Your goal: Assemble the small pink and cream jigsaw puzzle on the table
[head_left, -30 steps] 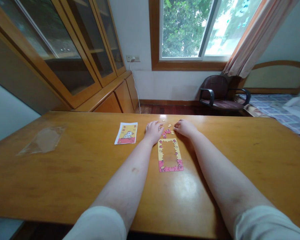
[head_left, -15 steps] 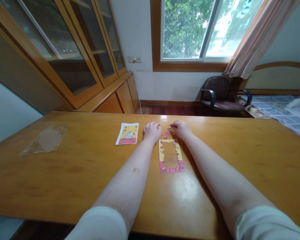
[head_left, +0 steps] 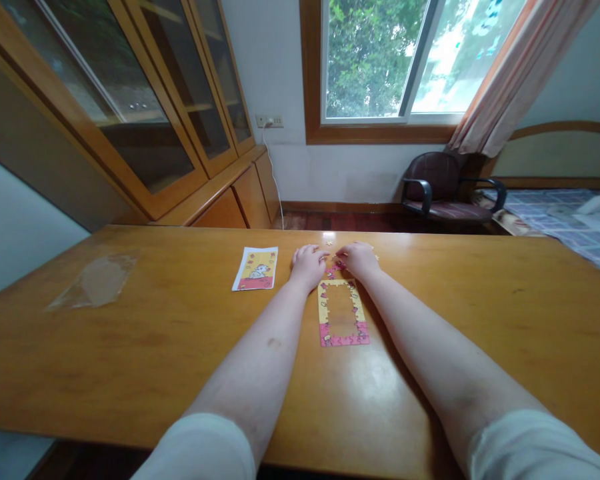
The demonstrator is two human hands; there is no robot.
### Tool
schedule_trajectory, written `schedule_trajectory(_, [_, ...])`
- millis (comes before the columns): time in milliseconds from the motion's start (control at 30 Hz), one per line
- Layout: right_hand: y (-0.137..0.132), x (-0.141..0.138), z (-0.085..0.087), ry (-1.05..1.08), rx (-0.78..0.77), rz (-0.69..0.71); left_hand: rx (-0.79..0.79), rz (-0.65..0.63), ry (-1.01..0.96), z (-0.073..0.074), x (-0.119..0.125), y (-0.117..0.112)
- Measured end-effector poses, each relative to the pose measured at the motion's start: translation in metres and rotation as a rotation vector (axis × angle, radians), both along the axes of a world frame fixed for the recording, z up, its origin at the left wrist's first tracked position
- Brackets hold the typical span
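Note:
Beyond a rectangular puzzle border (head_left: 344,340), both of my hands are over a small heap of pink and yellow puzzle pieces (head_left: 336,271). On the left of the heap, my left hand (head_left: 308,264) rests low with its fingers bent together; whatever its fingertips hold is too small to make out. My right hand (head_left: 360,260) reaches in from the right, thumb and fingers pinched on a small puzzle piece, mostly hidden. The border is joined, yellow above and pink below, with bare table inside it. Left of my hands lies a picture card (head_left: 257,269) in the same colours.
A single loose piece (head_left: 329,243) lies near the far edge of the wooden table (head_left: 155,360). Others lie just right of my right hand. A clear plastic bag (head_left: 95,281) is flat at the left. Beyond the table stands an office chair (head_left: 435,187).
My left hand has shifted slightly right and my right hand slightly left, so they are closer together over the heap. Loose pieces now show to the right of my right hand.

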State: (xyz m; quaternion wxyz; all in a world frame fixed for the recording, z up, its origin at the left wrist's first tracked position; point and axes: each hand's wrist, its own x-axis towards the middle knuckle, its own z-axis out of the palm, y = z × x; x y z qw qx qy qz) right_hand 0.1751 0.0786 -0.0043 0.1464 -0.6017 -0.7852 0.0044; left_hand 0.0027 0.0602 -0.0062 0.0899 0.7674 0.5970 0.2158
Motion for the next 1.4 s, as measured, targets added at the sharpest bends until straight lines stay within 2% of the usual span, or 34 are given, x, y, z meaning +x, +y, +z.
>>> schedule_trajectory(100, [0.000,-0.006,-0.001,-0.016,0.006,-0.018,0.008,-0.009,0.020,-0.001,0.000,0.000])
schedule_trajectory(267, [0.002,0.001,-0.002,0.019,0.005,0.080,-0.009,0.024,0.058,0.000,0.000,0.000])
schedule_trajectory(467, [0.002,0.029,0.004,0.097,0.030,-0.097,-0.127,-0.041,0.121,0.002,0.001,-0.002])
schedule_trajectory(667, [0.001,0.032,0.001,-0.006,-0.128,-0.029,-0.100,0.072,0.092,0.002,-0.001,0.000])
schedule_trajectory(833, [0.008,0.046,0.003,-0.005,-0.128,-0.075,-0.056,0.131,0.060,0.000,-0.003,0.000])
schedule_trajectory(1033, [0.004,0.049,0.005,0.157,-0.142,0.097,-0.026,0.143,0.028,0.001,-0.004,0.001])
schedule_trajectory(1100, [0.004,0.051,0.004,0.168,-0.156,0.112,-0.021,0.140,0.019,0.001,-0.004,0.001])
schedule_trajectory(1233, [0.009,0.067,0.004,0.190,-0.199,0.032,-0.021,0.148,0.005,0.001,-0.005,0.001])
schedule_trajectory(1400, [0.010,0.075,0.001,0.196,-0.145,-0.009,-0.023,0.152,0.008,0.002,-0.004,0.001])
